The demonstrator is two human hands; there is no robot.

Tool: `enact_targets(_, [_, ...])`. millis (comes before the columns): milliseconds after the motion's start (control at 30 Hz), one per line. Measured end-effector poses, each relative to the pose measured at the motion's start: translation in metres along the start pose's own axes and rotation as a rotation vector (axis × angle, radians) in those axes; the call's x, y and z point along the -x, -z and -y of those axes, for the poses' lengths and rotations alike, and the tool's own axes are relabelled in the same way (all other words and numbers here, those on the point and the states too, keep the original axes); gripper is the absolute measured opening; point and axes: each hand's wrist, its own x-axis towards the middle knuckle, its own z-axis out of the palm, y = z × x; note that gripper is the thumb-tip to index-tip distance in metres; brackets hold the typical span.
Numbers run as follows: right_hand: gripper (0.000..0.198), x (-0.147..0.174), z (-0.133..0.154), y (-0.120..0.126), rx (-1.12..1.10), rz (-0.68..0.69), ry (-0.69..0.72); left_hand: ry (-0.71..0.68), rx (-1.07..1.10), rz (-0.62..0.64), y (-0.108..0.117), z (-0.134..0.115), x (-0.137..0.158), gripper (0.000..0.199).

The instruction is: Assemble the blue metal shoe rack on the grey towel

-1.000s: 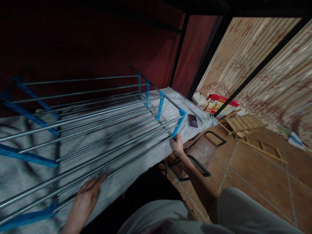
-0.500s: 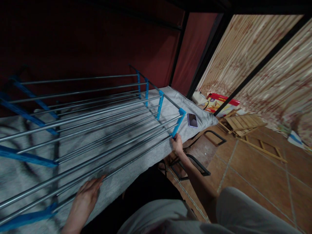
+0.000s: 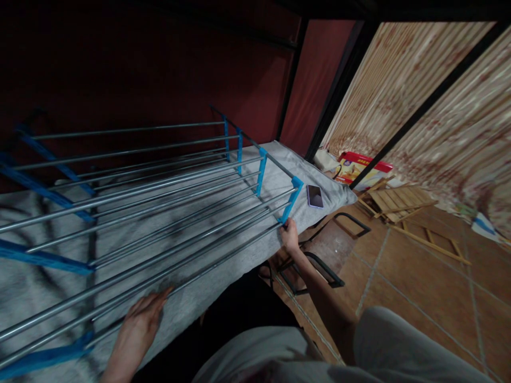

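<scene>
A rack (image 3: 199, 232) of grey metal rods joined by blue plastic brackets lies across a grey cloth. My left hand (image 3: 140, 324), at the lower left, rests against the rod nearest me with its fingers stretched along it. Farther right, my right hand (image 3: 289, 234) is closed round the lower end of the front right blue bracket (image 3: 292, 201), where the nearest rod meets it. Its fingertips are partly hidden.
The grey cloth (image 3: 275, 173) covers a surface beside a dark red wall. A phone (image 3: 315, 196) lies right of the rack. On the tiled floor stand a black-framed chair (image 3: 331, 247), a folded wooden piece (image 3: 401, 204) and a red and yellow box (image 3: 365, 169).
</scene>
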Motion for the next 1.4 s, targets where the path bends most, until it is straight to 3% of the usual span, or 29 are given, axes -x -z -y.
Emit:
enact_targets(300, [0.015,0.0013,-0.0008,0.0004,-0.004,0.006,-0.002,0.029,0.010,-0.008,0.0002,-0.0016,-0.0007,0.042])
enact_targets(767, [0.015,0.0006,-0.0006,-0.0039,0.027,-0.025,0.006,-0.068,-0.024,-0.045,0.0011,0.0047,-0.0023,0.038])
enact_targets(1400, [0.014,0.0024,0.0086,0.0026,0.051,0.005,0.055,-0.039,-0.052,0.045,0.0008,0.0009,-0.0043,0.042])
